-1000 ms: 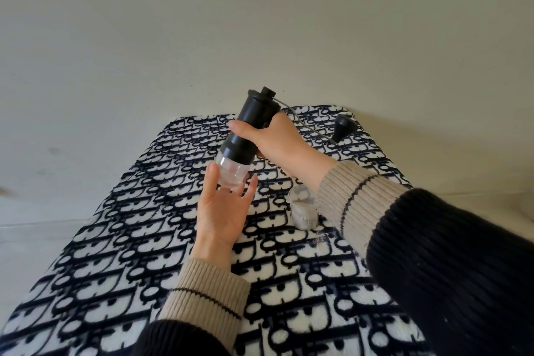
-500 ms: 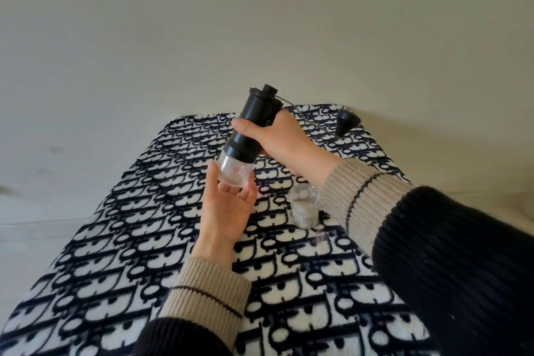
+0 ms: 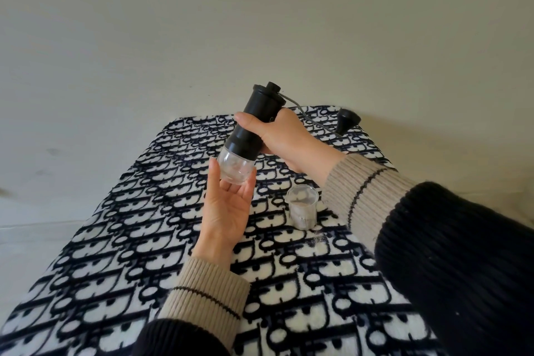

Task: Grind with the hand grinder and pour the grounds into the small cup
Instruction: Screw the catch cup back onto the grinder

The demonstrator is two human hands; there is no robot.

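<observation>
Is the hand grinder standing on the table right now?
No, the right hand grips the grinder tilted in the air, above the patterned table, left hand beneath its clear jar.

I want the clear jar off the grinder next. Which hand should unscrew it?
Probably the left hand: its open fingers already cup the clear jar from below. The right hand grips the tilted grinder by its black body, steadying it.

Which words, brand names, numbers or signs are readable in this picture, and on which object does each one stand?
No text can be read.
Patterned cloth: a repeating black motif that resembles letters, but it does not read as a word.
Hand grinder: no legible label.
Small cup: no markings visible.
</observation>
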